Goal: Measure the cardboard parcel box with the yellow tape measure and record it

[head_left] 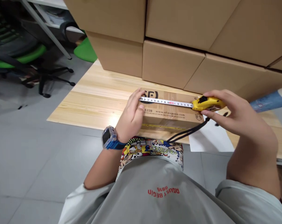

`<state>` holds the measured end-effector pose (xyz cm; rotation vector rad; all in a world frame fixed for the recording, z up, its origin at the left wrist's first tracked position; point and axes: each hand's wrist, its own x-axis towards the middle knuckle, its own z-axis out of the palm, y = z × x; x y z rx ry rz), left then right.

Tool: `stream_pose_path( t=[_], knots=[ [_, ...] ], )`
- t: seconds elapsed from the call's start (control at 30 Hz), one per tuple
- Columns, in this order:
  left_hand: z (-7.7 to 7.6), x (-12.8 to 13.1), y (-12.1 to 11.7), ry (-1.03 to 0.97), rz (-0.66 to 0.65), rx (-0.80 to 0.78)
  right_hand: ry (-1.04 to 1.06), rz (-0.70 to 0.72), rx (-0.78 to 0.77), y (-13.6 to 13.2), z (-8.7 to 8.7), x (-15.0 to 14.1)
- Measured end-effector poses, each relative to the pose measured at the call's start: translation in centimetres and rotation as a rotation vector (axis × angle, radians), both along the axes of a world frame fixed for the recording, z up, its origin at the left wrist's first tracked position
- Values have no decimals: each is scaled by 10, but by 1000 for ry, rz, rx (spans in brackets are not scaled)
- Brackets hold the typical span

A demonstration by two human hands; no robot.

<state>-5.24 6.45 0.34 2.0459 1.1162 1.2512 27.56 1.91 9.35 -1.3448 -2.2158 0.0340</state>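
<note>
A small brown cardboard box with printed black lettering lies along the front edge of the wooden table. A tape measure with a yellow case is in my right hand, gripped between thumb and fingers over the box's right end. Its white blade stretches across the box top, with numbers running up from the left. At the left end, my left hand closes around the blade's tip and the box's corner; the tip itself is partly hidden. A black wrist strap hangs from the case.
Large cardboard boxes are stacked along the back of the wooden table. A white paper sheet lies partly under the box's right side. A blue cylindrical object is at right. Green-seated chairs stand at left.
</note>
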Motion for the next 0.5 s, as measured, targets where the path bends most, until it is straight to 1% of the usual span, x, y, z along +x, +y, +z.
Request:
stream_pose_path(
  t=[0.1, 0.2, 0.3, 0.4, 0.5],
  knots=[
    [1, 2, 1, -29, 6, -22, 44, -76, -70, -18, -7, 21],
    [0, 4, 4, -64, 2, -34, 99, -98, -105, -26, -12, 30],
    [-2, 5, 7, -103, 3, -17, 135, -90, -128, -23, -9, 26],
    [-3, 6, 7, -132, 9, -5, 166, -57, -180, -13, -4, 16],
    [-3, 6, 6, -132, 1, -1, 170, -28, -197, -5, -1, 12]
  ],
)
